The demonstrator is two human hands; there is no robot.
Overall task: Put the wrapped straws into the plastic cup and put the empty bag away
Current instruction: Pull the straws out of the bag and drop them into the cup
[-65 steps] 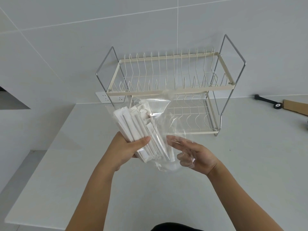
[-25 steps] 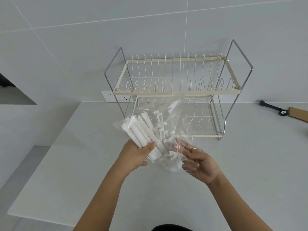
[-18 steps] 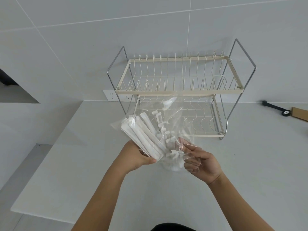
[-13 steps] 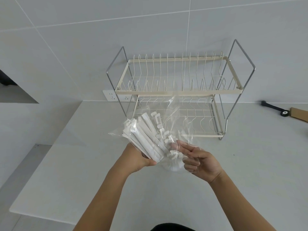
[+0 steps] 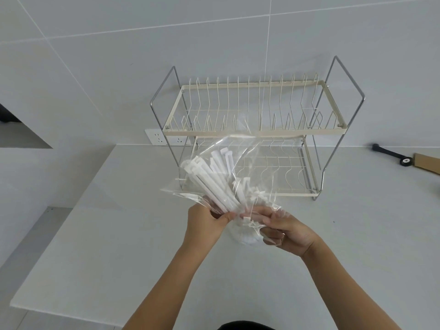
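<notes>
Left hand (image 5: 206, 225) I keep clenched on the wrapped straws (image 5: 214, 184); my right hand (image 5: 283, 232) has closed in, pinching the bag (image 5: 259, 172) above the counter (image 5: 95, 234).

White paper-wrapped straws (image 5: 214, 184) inside a clear, glossy plastic bag (image 5: 257, 163). Cream wire two-tier dish rack (image 5: 252, 110) on silvery metal legs. Pale grey tabletop (image 5: 114, 234), pale grey wall tiles (image 5: 119, 79) with white grout lines. White wall socket (image 5: 157, 137). Black-handled tool (image 5: 390, 154) beside brown cardboard (image 5: 428, 163).

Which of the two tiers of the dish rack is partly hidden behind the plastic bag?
The lower tier; the clear bag overlaps it, while the upper tier stands almost wholly clear above.
</notes>
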